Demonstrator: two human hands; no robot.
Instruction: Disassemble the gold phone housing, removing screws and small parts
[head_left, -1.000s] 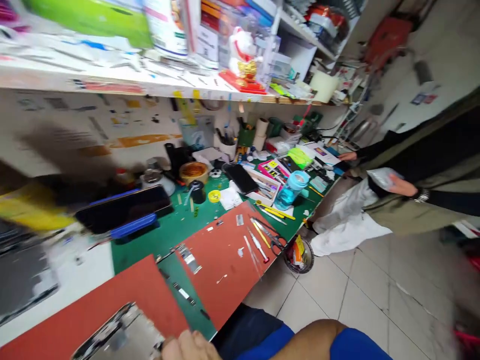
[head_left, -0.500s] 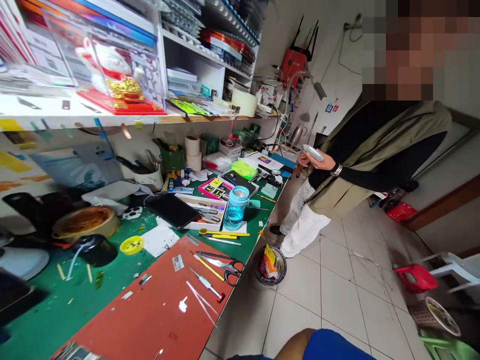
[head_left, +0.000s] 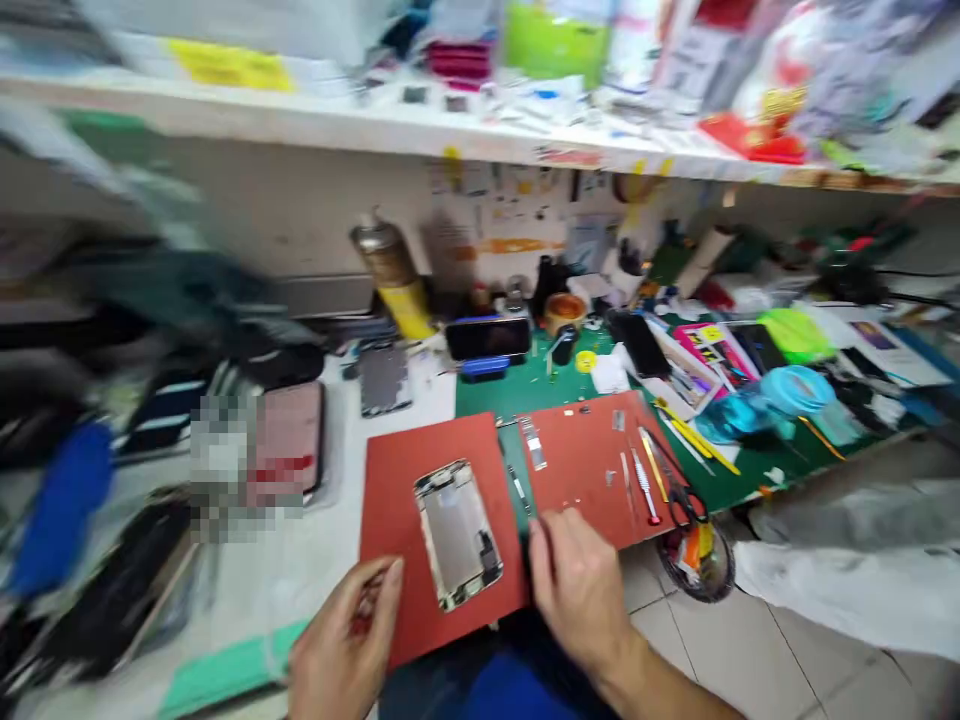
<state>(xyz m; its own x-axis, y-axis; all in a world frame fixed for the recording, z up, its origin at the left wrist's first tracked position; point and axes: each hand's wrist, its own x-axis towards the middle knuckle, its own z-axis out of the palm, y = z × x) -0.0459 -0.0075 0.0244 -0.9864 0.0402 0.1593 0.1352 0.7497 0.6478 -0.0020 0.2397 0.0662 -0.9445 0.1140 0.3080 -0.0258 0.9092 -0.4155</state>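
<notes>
An opened phone housing [head_left: 456, 535], with bare metal inside and a dark part near one corner, lies on the left red mat [head_left: 405, 625]. Beside that mat's lower left edge is my left hand [head_left: 341, 640], its thumb and fingers curled close together. Whether anything sits between them is hidden. My right hand [head_left: 581, 585] is closed at the same mat's right edge, near the gap between the two mats. What its curled fingers grip cannot be made out. A slim tool [head_left: 518, 488] lies in the gap just above the right hand.
The right red mat [head_left: 581, 460] bears tweezers, a screwdriver [head_left: 643, 488] and scissors [head_left: 686, 500]. Farther right stand a blue cup [head_left: 795, 390] and tool boxes. Phones and cases crowd the left side. A low shelf [head_left: 315, 130] overhangs the bench; a bin [head_left: 701, 575] stands below.
My view has swung left, from the bench's far end and a standing person to the phone housing. Both my hands have come into view; the person's upper body has left it.
</notes>
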